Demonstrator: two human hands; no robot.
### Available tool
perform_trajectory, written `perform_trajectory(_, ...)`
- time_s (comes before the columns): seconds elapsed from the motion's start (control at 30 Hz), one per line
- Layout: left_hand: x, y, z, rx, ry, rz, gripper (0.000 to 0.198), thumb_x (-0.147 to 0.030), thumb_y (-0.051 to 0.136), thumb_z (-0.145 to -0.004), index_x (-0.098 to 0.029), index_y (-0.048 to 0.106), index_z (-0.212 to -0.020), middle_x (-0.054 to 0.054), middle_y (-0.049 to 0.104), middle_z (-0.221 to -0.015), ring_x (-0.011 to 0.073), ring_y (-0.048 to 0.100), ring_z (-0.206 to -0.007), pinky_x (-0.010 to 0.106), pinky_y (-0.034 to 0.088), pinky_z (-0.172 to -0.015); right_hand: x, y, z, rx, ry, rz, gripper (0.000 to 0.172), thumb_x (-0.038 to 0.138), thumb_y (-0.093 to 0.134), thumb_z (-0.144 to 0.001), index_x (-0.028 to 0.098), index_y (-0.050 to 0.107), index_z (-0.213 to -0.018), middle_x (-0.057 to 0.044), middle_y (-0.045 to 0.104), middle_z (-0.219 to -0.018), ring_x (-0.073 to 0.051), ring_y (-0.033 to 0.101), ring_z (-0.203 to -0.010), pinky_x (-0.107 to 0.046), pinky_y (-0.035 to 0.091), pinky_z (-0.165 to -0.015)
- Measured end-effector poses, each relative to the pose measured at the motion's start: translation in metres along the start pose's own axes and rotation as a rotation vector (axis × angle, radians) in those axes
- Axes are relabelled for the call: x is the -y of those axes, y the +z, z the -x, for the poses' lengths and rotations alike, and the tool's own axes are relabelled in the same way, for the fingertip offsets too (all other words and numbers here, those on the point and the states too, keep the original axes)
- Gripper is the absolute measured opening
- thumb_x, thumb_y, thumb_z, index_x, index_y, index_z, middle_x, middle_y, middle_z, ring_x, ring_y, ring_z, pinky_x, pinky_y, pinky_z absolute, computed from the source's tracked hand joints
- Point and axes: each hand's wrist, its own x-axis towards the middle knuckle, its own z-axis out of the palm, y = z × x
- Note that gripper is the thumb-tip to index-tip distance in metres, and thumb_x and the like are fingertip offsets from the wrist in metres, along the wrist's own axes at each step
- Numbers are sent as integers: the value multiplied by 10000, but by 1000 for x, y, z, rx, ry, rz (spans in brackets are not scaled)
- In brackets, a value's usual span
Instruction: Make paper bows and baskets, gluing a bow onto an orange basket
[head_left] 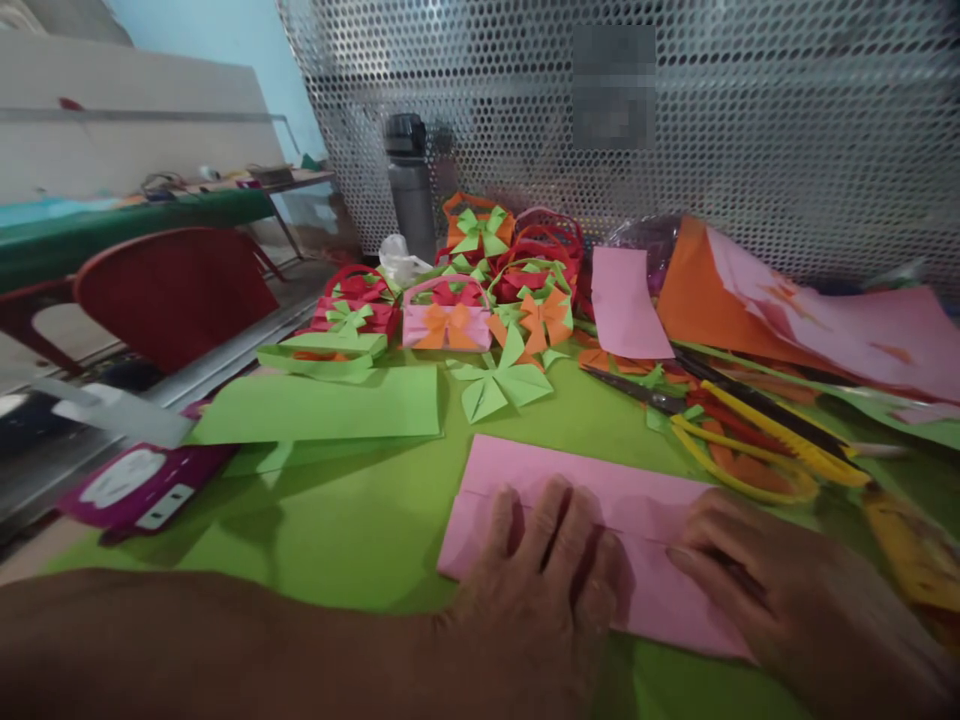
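A folded sheet of pink paper [540, 470] lies on the green work surface [360, 560] in front of me, with a fold line along its length. My left hand [540, 570] rests on its middle, fingers spread and pressed down. At the sheet's right end, my right hand [750, 570] has curled fingers, its thumb lying on the paper; its fingertips are partly hidden. Beyond the sheet sits a light green paper bow [499, 385]. Folded green paper [330, 405] is to the left. Scissors with yellow handles [750, 470] lie beyond my right hand.
Several small paper bags with bows [448, 325] stand at the back by a grey bottle [411, 190] and a perforated metal panel [510, 90]. A yellow-and-black cutter [787, 425], orange paper [712, 300] and scraps lie right. A purple glue gun-like item [142, 485] is left, near a red chair [180, 295].
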Motion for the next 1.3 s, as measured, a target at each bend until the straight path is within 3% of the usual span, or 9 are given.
perform_trajectory(0.57, 0, 3, 2, -64, 17, -65, 497, -318, 208, -968, -75, 343, -1380, 246, 340, -1434, 464, 315, -1283, 680, 336, -892, -1, 0, -1, 18, -5, 15, 278, 312, 404, -932, 231, 454, -671, 18, 511, -619, -139, 519, -536, -279, 352, -505)
perform_trajectory(0.9, -1, 5, 3, -77, 16, -93, 487, -318, 236, -967, -95, 353, -1384, 239, 334, -1438, 456, 311, -1283, 673, 321, -896, -3, -1, 0, 35, -5, 24, 282, 340, 400, -931, 233, 448, -675, 22, 512, -615, -141, 515, -527, -274, 348, -498)
perform_trajectory(1.13, 0, 1, 2, -45, -3, -78, 491, -322, 237, -970, -106, 348, -1397, 233, 321, -1450, 450, 300, -1296, 664, 308, -915, -3, 0, 0, 18, 6, -25, 269, 321, 424, -921, 231, 454, -670, 25, 506, -615, -137, 508, -529, -271, 340, -505)
perform_trajectory(1.3, 1, 3, 1, -6, 1, -21, 545, -417, 260, -955, -124, 349, -1406, 216, 300, -1470, 442, 250, -1328, 671, 271, -943, 1, -3, -4, 43, 57, -22, 263, 286, 445, -909, 222, 444, -654, 15, 506, -633, -143, 493, -560, -283, 331, -538)
